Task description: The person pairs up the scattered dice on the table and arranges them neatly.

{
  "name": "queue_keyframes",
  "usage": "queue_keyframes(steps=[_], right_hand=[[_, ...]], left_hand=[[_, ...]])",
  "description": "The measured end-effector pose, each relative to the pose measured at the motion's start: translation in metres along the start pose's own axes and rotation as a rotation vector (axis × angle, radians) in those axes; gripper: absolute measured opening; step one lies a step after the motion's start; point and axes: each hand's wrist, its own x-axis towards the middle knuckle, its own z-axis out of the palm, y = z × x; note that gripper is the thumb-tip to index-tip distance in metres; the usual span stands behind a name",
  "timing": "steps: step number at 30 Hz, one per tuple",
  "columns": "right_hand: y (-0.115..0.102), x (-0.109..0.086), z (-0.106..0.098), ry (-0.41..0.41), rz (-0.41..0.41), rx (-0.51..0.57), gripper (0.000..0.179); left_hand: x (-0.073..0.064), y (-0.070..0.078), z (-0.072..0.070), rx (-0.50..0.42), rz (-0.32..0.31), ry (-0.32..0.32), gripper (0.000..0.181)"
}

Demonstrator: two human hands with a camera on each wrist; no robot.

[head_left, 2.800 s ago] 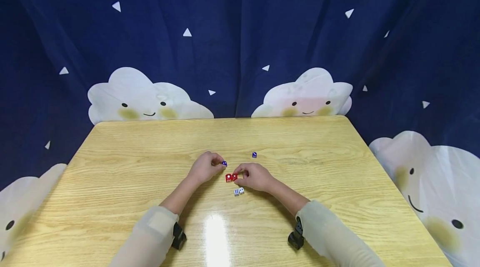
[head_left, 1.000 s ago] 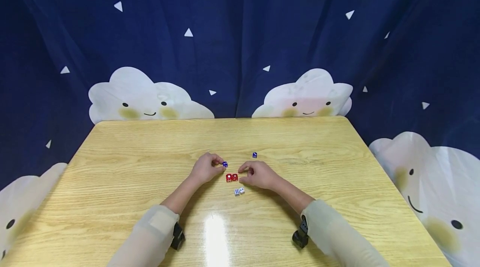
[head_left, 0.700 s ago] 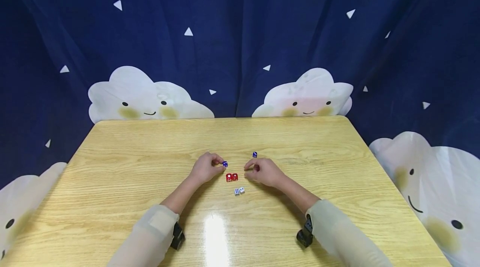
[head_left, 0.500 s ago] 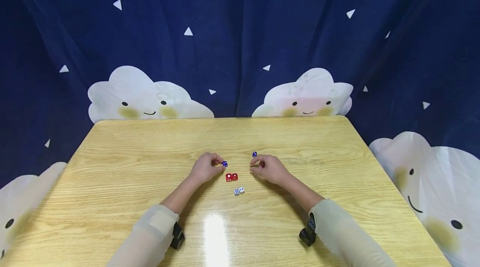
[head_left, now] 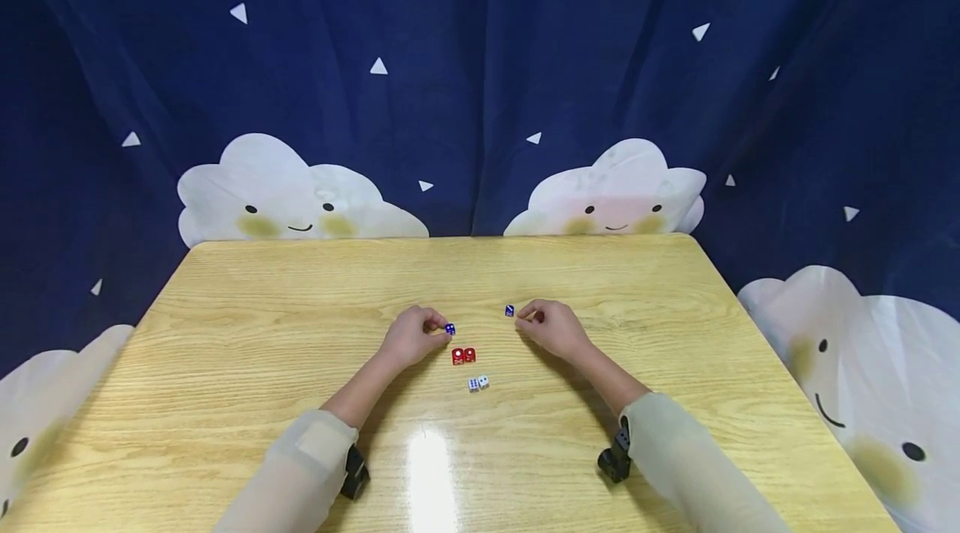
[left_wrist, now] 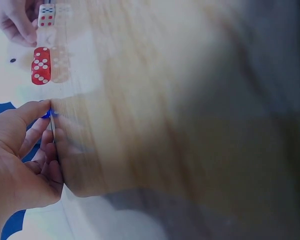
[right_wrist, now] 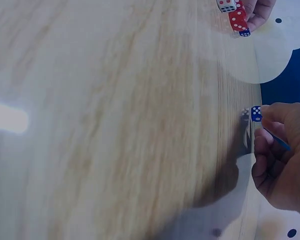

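My left hand (head_left: 411,336) pinches a small blue die (head_left: 450,329) between thumb and forefinger, down at the tabletop. In the left wrist view that blue die (left_wrist: 46,114) is mostly hidden behind the thumb. Another blue die (head_left: 509,311) lies further right on the table. My right hand (head_left: 553,328) has its thumb and forefinger parted just right of it; in the right wrist view the thumb tip overlaps the edge of this blue die (right_wrist: 256,114). Two red dice (head_left: 463,356) stand side by side in front of the left fingertips.
Two white dice (head_left: 478,383) with blue pips sit nearer than the red pair. Everything lies on a light wooden table (head_left: 300,283), backed by a dark blue curtain (head_left: 450,58) with clouds. A black wrist camera (head_left: 615,458) hangs at the right cuff.
My right hand has left the red dice and moved right and away from me to the far blue die. The left hand has stayed at its blue die; the dice lie where they were.
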Motion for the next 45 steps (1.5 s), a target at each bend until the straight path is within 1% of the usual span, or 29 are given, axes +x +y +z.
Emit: queue_keyframes(steps=[4, 11, 19, 27, 34, 45], right_hand=[[0.001, 0.005, 0.002, 0.024, 0.021, -0.022, 0.019], [0.001, 0.011, 0.006, 0.019, 0.059, -0.026, 0.021], [-0.001, 0.013, 0.01, 0.032, 0.09, -0.051, 0.025], [-0.003, 0.017, 0.01, 0.041, 0.077, -0.074, 0.026], [-0.005, 0.018, 0.01, 0.033, 0.089, -0.069, 0.022], [-0.005, 0.018, 0.012, 0.023, 0.094, -0.075, 0.02]], left_hand=[[0.0, -0.001, 0.001, 0.007, 0.008, 0.011, 0.019], [-0.001, -0.002, 0.0, 0.009, 0.01, 0.013, 0.018], [-0.001, 0.0, 0.0, 0.011, 0.018, 0.015, 0.018], [0.0, -0.001, 0.0, 0.001, 0.008, 0.006, 0.019], [0.0, -0.002, 0.0, 0.004, 0.023, 0.012, 0.019], [0.0, -0.003, 0.001, 0.013, 0.022, 0.009, 0.018]])
